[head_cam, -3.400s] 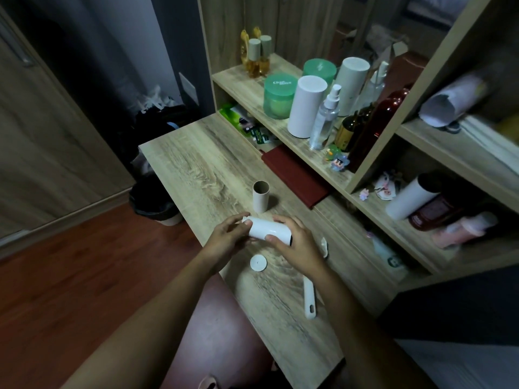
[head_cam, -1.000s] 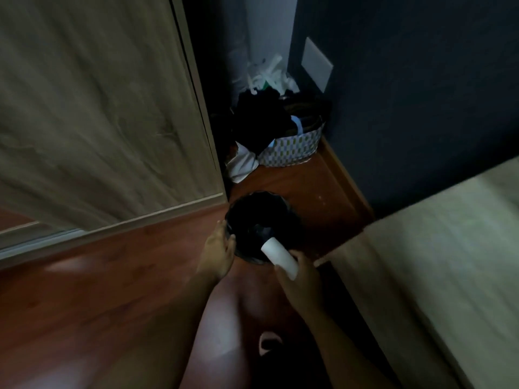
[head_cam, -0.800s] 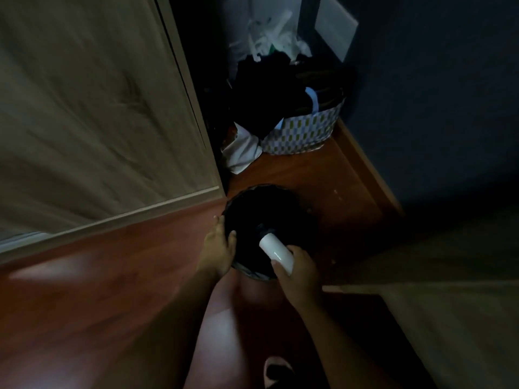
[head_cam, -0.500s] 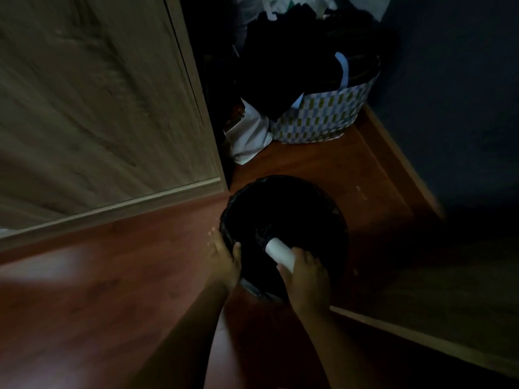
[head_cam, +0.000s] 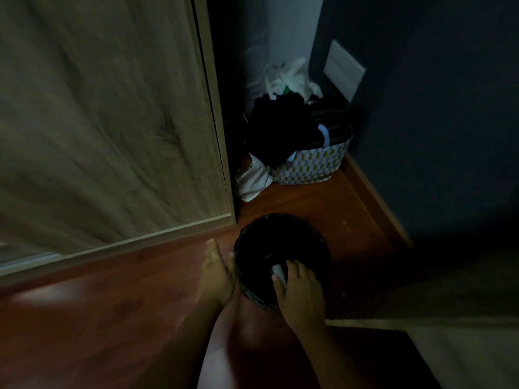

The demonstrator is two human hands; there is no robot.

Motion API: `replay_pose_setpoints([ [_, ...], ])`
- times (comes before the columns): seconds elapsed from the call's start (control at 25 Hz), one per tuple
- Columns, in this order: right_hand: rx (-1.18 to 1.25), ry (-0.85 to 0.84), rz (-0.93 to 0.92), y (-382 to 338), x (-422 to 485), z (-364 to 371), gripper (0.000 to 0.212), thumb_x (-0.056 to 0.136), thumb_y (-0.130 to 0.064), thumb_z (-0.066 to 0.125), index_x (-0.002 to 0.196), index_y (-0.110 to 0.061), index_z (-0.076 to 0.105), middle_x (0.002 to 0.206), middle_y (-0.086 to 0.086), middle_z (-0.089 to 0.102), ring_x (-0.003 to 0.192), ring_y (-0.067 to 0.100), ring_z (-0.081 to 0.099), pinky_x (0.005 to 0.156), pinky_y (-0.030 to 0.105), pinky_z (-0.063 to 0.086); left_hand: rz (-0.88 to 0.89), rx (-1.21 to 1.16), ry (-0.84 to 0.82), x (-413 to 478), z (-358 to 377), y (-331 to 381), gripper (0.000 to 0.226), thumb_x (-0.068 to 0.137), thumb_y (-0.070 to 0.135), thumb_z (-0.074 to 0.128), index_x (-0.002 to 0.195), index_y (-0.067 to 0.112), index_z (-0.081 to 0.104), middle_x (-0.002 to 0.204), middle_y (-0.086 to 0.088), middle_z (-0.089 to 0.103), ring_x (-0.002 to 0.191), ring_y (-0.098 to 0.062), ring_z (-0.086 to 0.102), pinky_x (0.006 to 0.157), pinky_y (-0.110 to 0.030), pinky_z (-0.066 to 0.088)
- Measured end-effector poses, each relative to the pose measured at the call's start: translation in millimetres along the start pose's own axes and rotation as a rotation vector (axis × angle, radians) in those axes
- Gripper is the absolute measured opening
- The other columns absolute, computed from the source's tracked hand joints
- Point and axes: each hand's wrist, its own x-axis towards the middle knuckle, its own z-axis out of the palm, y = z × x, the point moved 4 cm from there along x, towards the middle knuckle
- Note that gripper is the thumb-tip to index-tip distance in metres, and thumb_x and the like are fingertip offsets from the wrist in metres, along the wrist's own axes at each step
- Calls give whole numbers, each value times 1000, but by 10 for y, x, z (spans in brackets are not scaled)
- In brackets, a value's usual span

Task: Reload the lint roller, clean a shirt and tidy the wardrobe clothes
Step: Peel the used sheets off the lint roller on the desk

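Over the black bin [head_cam: 283,220], the right hand [head_cam: 301,289] grips the white roll [head_cam: 278,271]; the left hand [head_cam: 216,275] rests straight-fingered on its 9 o'clock side. A patterned basket [head_cam: 311,165] stands at 12 o'clock.

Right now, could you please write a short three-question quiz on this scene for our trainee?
1. True or false: the left hand holds the white roll.
2. Where is the roll? A) over the opening of the black bin; B) lying on the floor; C) on a chair.
3. In a few words: what stands in the corner beyond the bin?

Key
1. False: the right hand holds it.
2. A.
3. A patterned basket piled with dark clothes.
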Motion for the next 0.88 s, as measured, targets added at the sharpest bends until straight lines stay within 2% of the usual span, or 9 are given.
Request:
replay_pose_setpoints([
  [0.04,11,38,-13,-111,-128,-207,72,88,-58,18,123,-10,58,124,10,61,111,28,59,86,40,52,29,2,10,-157,-195,144,62,101,30,32,148,1,6,158,-14,7,146,-24,9,115,-28,10],
  [0.12,23,112,-57,-305,-468,-683,53,86,-50,37,101,-10,69,100,8,71,86,26,69,66,36,57,89,14,35,-550,-609,429,59,100,29,34,148,3,13,157,-13,13,145,-23,12,115,-28,11],
  [0.2,48,166,-81,-491,-965,-1285,37,76,-42,54,92,-13,70,91,5,72,76,22,69,58,32,56,142,48,50,-1073,-1026,738,56,100,29,34,147,3,18,156,-14,19,144,-24,17,115,-30,14],
  [0.36,97,194,-133,-635,-2041,-2191,39,83,-41,44,96,-11,67,92,6,68,79,25,65,62,32,53,209,78,24,-2209,-1559,1274,55,100,28,35,146,1,22,154,-16,24,143,-26,22,115,-31,17],
  [0.52,20,257,-149,-588,-2890,-2932,39,85,-40,41,96,-13,67,89,4,68,79,24,64,63,30,52,310,134,-48,-3164,-1667,1682,55,100,29,35,146,2,21,154,-16,22,143,-26,21,114,-30,17],
  [0.76,-46,379,-109,78,-3726,-3698,32,85,-36,40,89,-15,63,86,3,65,80,24,62,65,30,50,436,140,-141,-4176,-1257,2173,54,100,30,34,147,5,22,154,-14,24,142,-27,24,113,-31,20],
  [0.88,-43,421,-114,697,-4055,-4012,36,86,-36,38,97,-14,64,94,4,65,89,25,60,75,35,49,466,133,-156,-4701,-807,2378,53,100,28,36,146,4,24,153,-15,26,141,-28,24,113,-33,21],
])
